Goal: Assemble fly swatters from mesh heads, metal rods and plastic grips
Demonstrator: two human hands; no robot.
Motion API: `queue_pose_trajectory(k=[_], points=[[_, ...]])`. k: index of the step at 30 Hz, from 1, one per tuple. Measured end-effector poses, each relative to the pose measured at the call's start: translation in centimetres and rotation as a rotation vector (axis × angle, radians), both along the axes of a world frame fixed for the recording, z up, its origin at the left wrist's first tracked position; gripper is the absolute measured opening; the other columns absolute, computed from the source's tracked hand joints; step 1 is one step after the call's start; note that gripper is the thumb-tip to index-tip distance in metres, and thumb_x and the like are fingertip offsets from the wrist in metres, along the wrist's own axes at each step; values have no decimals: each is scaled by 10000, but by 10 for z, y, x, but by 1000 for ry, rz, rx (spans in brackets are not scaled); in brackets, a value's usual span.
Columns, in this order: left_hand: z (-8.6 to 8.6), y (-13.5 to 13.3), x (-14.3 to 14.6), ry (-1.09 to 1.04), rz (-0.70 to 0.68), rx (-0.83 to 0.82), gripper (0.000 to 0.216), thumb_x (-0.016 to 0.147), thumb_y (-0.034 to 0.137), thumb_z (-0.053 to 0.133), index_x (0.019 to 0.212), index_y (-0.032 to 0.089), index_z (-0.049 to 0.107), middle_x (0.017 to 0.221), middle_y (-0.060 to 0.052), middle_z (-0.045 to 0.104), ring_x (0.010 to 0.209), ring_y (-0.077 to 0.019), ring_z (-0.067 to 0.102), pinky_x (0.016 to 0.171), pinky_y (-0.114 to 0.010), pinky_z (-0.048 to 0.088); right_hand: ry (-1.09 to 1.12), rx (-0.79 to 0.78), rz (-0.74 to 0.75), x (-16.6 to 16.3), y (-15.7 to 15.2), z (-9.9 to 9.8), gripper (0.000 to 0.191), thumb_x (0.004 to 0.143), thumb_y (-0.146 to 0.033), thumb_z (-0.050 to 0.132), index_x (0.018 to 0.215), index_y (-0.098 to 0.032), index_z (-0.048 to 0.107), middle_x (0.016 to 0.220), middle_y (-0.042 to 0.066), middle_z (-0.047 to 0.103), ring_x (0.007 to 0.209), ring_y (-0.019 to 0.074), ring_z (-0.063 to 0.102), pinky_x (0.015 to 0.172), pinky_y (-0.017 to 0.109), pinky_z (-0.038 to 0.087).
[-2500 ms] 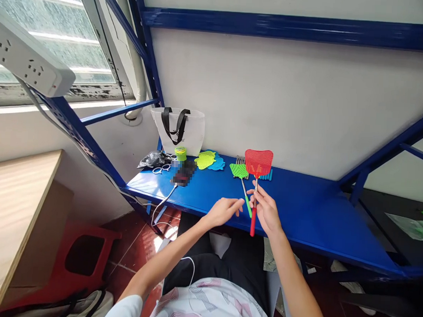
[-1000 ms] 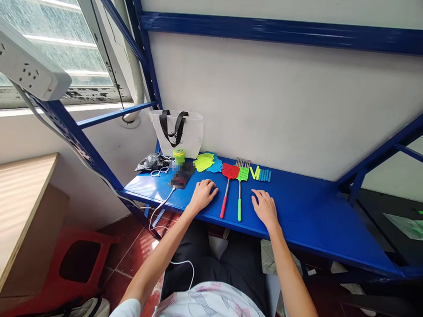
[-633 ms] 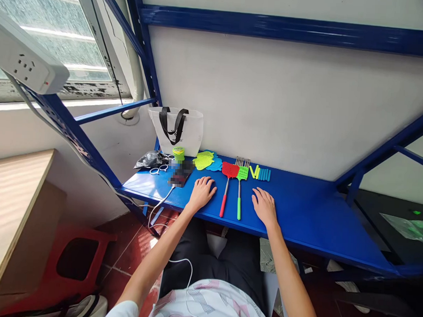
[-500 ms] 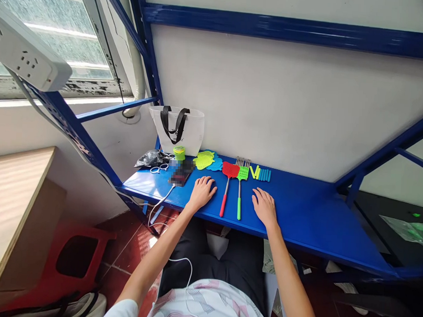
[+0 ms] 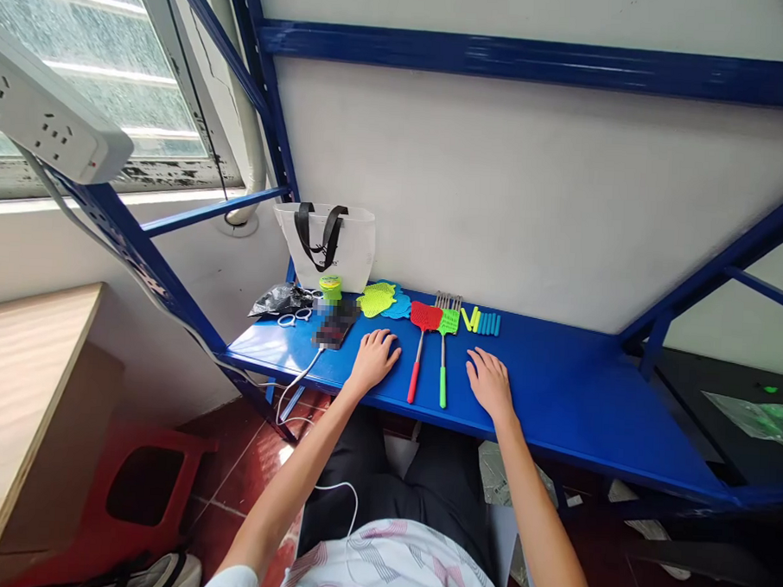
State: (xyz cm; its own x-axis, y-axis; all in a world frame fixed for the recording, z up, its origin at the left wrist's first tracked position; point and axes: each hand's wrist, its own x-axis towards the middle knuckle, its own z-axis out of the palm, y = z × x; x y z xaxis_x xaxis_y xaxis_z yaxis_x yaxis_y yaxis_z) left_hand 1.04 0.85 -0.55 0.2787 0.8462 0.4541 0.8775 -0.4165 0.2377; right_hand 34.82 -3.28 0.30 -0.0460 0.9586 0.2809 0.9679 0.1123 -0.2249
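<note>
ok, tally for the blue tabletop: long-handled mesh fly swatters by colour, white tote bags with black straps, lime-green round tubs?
Red long-handled mesh fly swatter: 1
Green long-handled mesh fly swatter: 1
White tote bag with black straps: 1
Lime-green round tub: 1
Total: 4

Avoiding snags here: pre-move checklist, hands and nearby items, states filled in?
1. Left bare hand free: ok.
2. Right bare hand free: ok.
3. Red mesh-headed, metal-shafted swatter lying between the hands: ok.
4. Green mesh-headed, metal-shafted swatter clear of right hand: ok.
5. Two swatters not touching: cannot tell; head edges meet in view.
6. Silver metal prongs unobstructed: not ok; swatters partly cover them.
</note>
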Motion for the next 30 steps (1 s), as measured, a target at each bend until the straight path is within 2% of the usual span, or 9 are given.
queue_pose_trajectory(k=[20,30], points=[[1,0,-1,-10,-5,-1,345,1157,428,517,1407,261,686,1524,-144,673,1455,-368,578,1220,-553,449,-1,28,10,1,2,-5,589,1174,-463,287,1566,-251,673,1646,120,635,1532,343,550,1283,573,410],[3,0,-2,-2,-13,-22,364,1160,433,507,1422,245,676,1525,-148,674,1455,-362,577,1214,-555,457,-7,18,12,-1,0,0,579,1173,-436,294,1578,-252,665,1656,123,628,1536,342,550,1289,580,411]])
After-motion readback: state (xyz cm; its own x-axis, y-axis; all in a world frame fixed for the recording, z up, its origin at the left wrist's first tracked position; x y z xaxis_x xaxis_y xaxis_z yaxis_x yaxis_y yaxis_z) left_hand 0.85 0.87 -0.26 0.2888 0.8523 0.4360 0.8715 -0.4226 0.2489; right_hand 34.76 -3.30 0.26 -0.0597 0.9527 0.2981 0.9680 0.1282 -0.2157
